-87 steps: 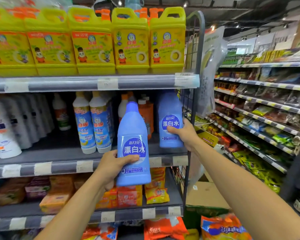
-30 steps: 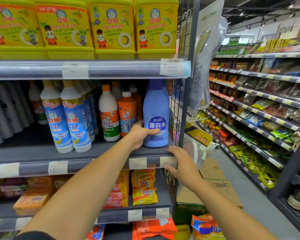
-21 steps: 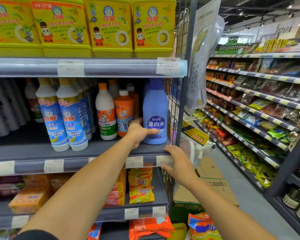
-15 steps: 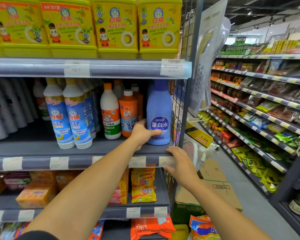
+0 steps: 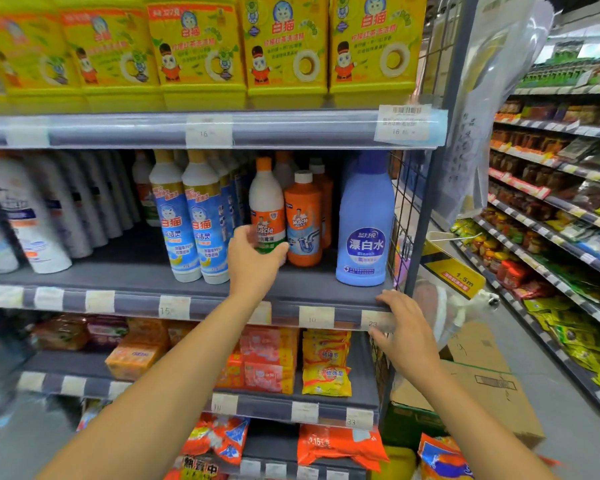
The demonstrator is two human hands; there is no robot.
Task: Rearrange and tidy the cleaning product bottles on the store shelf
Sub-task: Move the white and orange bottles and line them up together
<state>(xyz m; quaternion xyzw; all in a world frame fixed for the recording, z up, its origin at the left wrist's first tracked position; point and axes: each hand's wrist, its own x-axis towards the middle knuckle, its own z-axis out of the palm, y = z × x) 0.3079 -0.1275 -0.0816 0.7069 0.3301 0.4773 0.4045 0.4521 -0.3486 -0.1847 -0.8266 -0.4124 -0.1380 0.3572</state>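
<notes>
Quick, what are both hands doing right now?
Left hand: curled round the white bottle.
Right hand: open, resting on the shelf edge.

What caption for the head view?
Left hand reaches for the white Mr Muscle bottle; right hand rests on the shelf edge below the blue bleach bottle.

Place: a supermarket aisle.
Shelving: tiered grey metal shelves [image 5: 136,271] with a black wire-grid end panel [image 5: 404,209].
Prices: white paper price labels [image 5: 208,131] along every shelf edge.
Stock: rows of identical yellow plastic detergent jugs [image 5: 284,53] and white cleaner bottles with blue labels [image 5: 201,220].
Next aisle: long shelves of packaged food [image 5: 551,209]; a brown cardboard carton [image 5: 482,386] on the floor.
</notes>
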